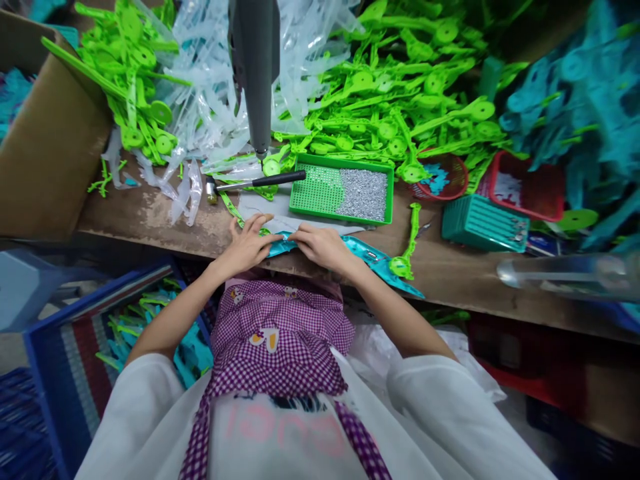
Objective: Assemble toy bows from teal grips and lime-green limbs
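My left hand (247, 241) is at the bench's front edge, its thumb and a fingertip at the near end of a long teal plastic part (383, 265). Its other fingers spread over a lime-green plastic piece (233, 210). My right hand (323, 247) pinches the same teal part close by, fingers bent over it; whatever lies under the fingertips is hidden. The teal part's far end stretches right, past my right wrist. Just beyond my hands is a green perforated tray (343, 217) holding many small silver metal pieces (364, 193).
A black-handled hammer (277, 179) lies against the tray's left side, below a grey powered tool (257, 80). Lime-green parts (360, 80) and clear plastic parts (215, 87) are heaped behind. Red baskets (530, 187) and teal trays (485, 223) stand right; a cardboard box (55, 140) stands left.
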The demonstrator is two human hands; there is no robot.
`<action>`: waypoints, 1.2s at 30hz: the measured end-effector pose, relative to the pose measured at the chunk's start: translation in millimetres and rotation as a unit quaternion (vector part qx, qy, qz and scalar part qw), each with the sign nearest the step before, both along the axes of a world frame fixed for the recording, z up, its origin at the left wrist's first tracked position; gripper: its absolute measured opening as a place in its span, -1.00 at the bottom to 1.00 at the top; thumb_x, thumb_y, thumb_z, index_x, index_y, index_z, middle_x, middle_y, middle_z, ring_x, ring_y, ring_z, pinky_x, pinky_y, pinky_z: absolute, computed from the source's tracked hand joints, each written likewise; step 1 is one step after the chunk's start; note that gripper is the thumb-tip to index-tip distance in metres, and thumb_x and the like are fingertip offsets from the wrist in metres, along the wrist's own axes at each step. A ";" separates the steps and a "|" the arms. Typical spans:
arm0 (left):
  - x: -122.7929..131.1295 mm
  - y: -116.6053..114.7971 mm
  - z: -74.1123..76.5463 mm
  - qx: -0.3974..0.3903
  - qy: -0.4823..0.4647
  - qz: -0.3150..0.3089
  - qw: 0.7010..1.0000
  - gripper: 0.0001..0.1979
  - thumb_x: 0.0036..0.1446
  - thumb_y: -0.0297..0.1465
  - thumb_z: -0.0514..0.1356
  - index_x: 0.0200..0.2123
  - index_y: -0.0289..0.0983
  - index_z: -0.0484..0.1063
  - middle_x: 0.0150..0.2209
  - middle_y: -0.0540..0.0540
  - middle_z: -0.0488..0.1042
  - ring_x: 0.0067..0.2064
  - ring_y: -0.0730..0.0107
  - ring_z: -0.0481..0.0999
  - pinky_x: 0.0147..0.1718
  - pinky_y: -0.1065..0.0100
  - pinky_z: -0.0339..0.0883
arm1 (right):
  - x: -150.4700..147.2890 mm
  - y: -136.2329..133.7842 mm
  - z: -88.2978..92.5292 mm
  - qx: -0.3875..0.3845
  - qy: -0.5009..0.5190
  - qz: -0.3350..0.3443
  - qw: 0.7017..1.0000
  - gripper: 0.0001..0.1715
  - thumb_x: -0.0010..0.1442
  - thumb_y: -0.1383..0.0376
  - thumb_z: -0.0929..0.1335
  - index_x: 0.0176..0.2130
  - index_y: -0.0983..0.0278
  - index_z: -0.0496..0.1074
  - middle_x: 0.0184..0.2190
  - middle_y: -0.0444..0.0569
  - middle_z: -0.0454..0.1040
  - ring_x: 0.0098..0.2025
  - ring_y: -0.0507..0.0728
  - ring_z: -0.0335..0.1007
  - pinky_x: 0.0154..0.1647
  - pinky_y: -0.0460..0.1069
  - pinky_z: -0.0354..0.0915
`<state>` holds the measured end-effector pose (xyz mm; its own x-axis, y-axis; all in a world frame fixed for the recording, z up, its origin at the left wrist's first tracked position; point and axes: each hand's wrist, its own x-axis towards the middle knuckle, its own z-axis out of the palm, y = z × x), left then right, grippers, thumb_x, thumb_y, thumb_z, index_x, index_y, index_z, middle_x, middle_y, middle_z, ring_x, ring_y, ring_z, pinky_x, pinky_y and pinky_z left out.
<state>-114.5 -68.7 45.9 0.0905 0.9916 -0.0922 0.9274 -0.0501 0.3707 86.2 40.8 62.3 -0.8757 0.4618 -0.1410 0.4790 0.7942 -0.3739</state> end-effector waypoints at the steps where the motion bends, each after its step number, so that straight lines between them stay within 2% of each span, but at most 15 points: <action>1: -0.2 0.1 -0.5 0.002 -0.003 0.001 1.000 -0.67 0.28 -0.37 0.11 0.05 0.06 0.47 0.36 -0.11 0.09 0.38 -0.01 0.00 0.26 -0.31 -0.40 | -0.2 -0.3 -0.1 0.002 -0.007 -0.003 1.000 -0.58 0.35 0.31 0.16 0.04 0.15 0.48 -0.13 -0.01 0.49 -0.27 0.09 0.35 -0.41 -0.01 -0.06; 5: -1.4 -1.1 -3.9 0.022 -0.004 -0.004 1.000 -0.70 0.28 -0.35 0.11 0.02 0.04 0.51 0.36 -0.13 0.13 0.35 -0.03 0.09 0.24 -0.36 -0.39 | -3.9 -1.5 -3.7 0.009 -0.021 -0.034 0.999 -0.58 0.37 0.28 0.14 0.02 0.15 0.48 -0.11 -0.01 0.50 -0.29 0.10 0.36 -0.41 0.00 -0.05; 9: -1.0 -1.0 -2.1 0.035 0.018 -0.034 0.999 -0.68 0.28 -0.39 0.11 0.01 0.05 0.51 0.35 -0.11 0.17 0.36 -0.04 0.09 0.23 -0.41 -0.44 | -11.1 -2.2 -9.4 -0.015 0.015 -0.089 0.996 -0.66 0.35 0.28 0.19 -0.02 0.22 0.46 -0.10 -0.02 0.53 -0.21 0.11 0.40 -0.36 -0.02 0.00; 14: -0.2 2.9 5.9 0.036 0.037 -0.061 0.997 -0.67 0.28 -0.42 0.09 0.00 0.03 0.52 0.33 -0.08 0.21 0.36 -0.03 0.11 0.26 -0.38 -0.52 | -7.0 0.0 -13.2 -0.020 0.043 -0.162 0.986 -0.78 0.30 0.24 0.27 -0.19 0.26 0.47 -0.20 -0.01 0.54 -0.23 0.11 0.40 -0.33 -0.03 0.05; 20: -1.6 5.7 6.7 0.035 0.013 -0.064 0.997 -0.69 0.27 -0.42 0.10 -0.03 0.01 0.55 0.32 -0.08 0.23 0.38 -0.01 0.08 0.29 -0.34 -0.46 | 7.5 2.6 -12.9 -0.043 0.024 -0.208 0.977 -0.82 0.21 0.27 0.31 -0.31 0.25 0.51 -0.33 -0.06 0.56 -0.29 0.10 0.39 -0.36 -0.03 0.03; 23: -2.1 5.8 6.0 0.037 0.007 -0.060 0.998 -0.69 0.26 -0.42 0.11 -0.03 0.02 0.55 0.31 -0.08 0.24 0.37 -0.03 0.09 0.28 -0.35 -0.54 | 7.3 2.2 -10.9 -0.030 0.009 -0.214 0.976 -0.81 0.19 0.27 0.31 -0.31 0.23 0.53 -0.32 -0.05 0.56 -0.28 0.12 0.37 -0.36 -0.02 -0.03; 28: -1.9 5.7 6.5 0.038 0.010 -0.061 0.997 -0.69 0.26 -0.42 0.12 -0.04 0.02 0.55 0.31 -0.10 0.25 0.36 -0.07 0.11 0.25 -0.39 -0.59 | 6.9 1.2 -9.9 0.027 0.006 -0.196 0.980 -0.71 0.23 0.25 0.27 -0.38 0.24 0.55 -0.33 0.02 0.55 -0.14 0.21 0.34 -0.16 0.07 -0.04; 36: -0.7 5.7 8.7 0.035 0.032 -0.067 0.997 -0.69 0.27 -0.41 0.10 -0.02 0.01 0.54 0.30 -0.12 0.26 0.37 -0.06 0.09 0.24 -0.39 -0.62 | -5.7 9.1 -9.9 -0.026 -0.077 -0.250 0.965 -0.78 0.11 0.25 0.33 -0.40 0.28 0.57 -0.44 0.03 0.54 -0.29 0.18 0.35 -0.17 0.08 -0.09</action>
<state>-115.2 -63.1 54.6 0.2184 0.9753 -0.0338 0.9324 -0.1983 0.3022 80.5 49.9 52.4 -0.5117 0.8100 -0.2866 0.8508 0.4312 -0.3004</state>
